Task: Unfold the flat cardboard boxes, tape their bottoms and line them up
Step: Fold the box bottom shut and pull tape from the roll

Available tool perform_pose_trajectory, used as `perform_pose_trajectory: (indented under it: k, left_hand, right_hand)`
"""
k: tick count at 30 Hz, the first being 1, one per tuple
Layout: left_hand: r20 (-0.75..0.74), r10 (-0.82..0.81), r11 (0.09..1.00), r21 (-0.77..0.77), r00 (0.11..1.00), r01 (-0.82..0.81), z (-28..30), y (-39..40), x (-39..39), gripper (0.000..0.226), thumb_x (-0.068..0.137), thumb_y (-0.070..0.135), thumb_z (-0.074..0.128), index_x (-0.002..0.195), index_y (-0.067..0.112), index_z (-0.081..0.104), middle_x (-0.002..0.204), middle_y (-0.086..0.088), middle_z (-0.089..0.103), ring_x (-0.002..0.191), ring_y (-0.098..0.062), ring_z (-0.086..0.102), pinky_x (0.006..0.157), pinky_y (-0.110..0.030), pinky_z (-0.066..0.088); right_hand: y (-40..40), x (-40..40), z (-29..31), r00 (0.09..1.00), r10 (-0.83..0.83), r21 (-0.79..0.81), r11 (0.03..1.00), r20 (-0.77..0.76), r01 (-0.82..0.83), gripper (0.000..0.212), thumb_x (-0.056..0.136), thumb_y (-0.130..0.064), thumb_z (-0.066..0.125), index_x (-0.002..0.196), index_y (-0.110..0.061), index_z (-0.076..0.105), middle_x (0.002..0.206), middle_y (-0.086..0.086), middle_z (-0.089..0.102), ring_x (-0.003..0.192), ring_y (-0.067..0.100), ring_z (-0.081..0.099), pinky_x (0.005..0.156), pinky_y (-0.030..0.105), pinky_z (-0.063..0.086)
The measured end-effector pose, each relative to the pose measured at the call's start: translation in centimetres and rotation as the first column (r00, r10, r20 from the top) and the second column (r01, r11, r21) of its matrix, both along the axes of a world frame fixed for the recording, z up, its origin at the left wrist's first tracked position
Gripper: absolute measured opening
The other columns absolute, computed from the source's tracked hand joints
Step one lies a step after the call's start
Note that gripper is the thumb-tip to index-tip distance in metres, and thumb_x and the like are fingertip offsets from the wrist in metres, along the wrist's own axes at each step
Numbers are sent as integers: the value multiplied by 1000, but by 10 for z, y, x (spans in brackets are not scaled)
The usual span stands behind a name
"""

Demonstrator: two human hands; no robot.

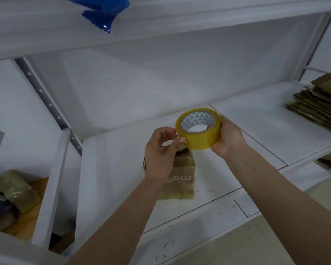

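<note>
Box (180,178), small and brown, stands on the white shelf (111,169), partly hidden behind the left hand (161,152) and wrist; printed letters on its near face read upside down. Above it, in the air, the right hand (227,138) grips a yellow tape roll (199,129) from the right side, a fingertip inside the core. The left hand's curled fingertips touch the roll's left edge, seemingly picking at the tape end. The roll's hole points up and toward the camera. Far right on the shelf lies a stack of flat boxes (317,104), well apart from the hands. Lower left, more brown packets (13,192) sit behind a white upright. A blue bag (103,14) overhangs the upper shelf.
</note>
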State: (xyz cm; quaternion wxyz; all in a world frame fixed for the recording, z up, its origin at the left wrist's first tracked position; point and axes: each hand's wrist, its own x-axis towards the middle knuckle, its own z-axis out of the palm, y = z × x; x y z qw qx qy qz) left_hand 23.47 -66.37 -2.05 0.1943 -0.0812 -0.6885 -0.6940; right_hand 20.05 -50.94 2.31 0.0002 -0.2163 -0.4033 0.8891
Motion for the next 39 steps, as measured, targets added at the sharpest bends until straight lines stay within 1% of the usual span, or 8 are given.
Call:
perform_pose_trajectory:
  k: [3, 8, 12, 14, 17, 25, 31, 39]
  left_hand:
    - [1, -4, 1000, 7, 1000, 4, 1, -3, -1, 12, 83, 4, 74, 88, 10, 65, 85, 1, 69, 78, -5, 64, 65, -13, 50]
    - [-8, -68, 998, -12, 998, 68, 2, -7, -3, 10, 85, 4, 71, 81, 11, 66, 76, 6, 68, 74, -5, 63, 67, -15, 50]
    - [-8, -124, 988, -92, 992, 122, 0, -12, -8, 11, 91, 7, 65, 83, 12, 61, 78, 1, 63, 81, -16, 61, 75, -39, 59]
    - [4, -146, 987, -69, 989, 146, -1, -15, -10, 10, 95, 9, 60, 85, 9, 57, 83, -7, 59, 86, -30, 59, 81, -51, 57]
    - [43, -180, 983, 57, 983, 177, 0, -18, -11, 12, 98, 9, 54, 87, 7, 52, 86, -10, 54, 86, -24, 61, 77, -36, 59]
    - [176, -224, 965, 179, 958, 193, 2, -23, -12, 15, 104, 12, 42, 92, 6, 48, 89, -14, 59, 82, -19, 66, 71, -29, 57]
    - [197, -246, 966, 136, 949, 222, 7, -30, -15, 17, 104, 12, 42, 89, 6, 48, 77, 0, 65, 70, -12, 65, 63, -25, 55]
    - [62, -309, 907, 320, 949, 274, 13, -40, -16, 21, 102, 10, 42, 82, 8, 50, 70, 1, 55, 65, -11, 53, 64, -26, 50]
  right_hand:
    - [-2, -1, 0, 1000, 6, 7, 1000, 26, -6, 31, 104, -26, 45, 124, -8, 61, 82, 6, 66, 57, 16, 68, 59, 35, 57]
    - [0, -4, 1, 997, 66, 94, 993, 42, -69, 36, 105, -29, 41, 125, -7, 61, 116, 16, 69, 101, 31, 69, 89, 49, 55]
    - [1, -2, 8, 991, 136, 209, 969, -2, -132, 42, 102, -47, 42, 102, -11, 63, 107, 13, 71, 90, 26, 71, 79, 44, 59]
    - [-4, 3, 12, 971, 236, 454, 870, -37, -194, 47, 95, -62, 41, 111, -21, 58, 114, 7, 67, 94, 21, 69, 69, 36, 59]
    - [0, 12, 10, 897, 407, 850, 521, -171, -74, 54, 81, -74, 43, 122, -40, 49, 130, 4, 43, 108, 10, 53, 79, 19, 49]
    - [8, 14, 42, 667, 734, 976, 212, -129, -45, 55, 58, -57, 74, 82, -10, 60, 73, -4, 58, 61, 2, 55, 51, 18, 42]
    - [-3, 2, 52, 739, 665, 950, 290, -113, -115, 53, 54, -65, 72, 64, -18, 51, 51, -13, 49, 47, 3, 46, 46, 17, 37]
    - [3, -2, 37, 843, 532, 505, 750, -79, -427, 61, 53, -66, 76, 71, -12, 55, 50, 1, 46, 44, 16, 43, 57, 29, 48]
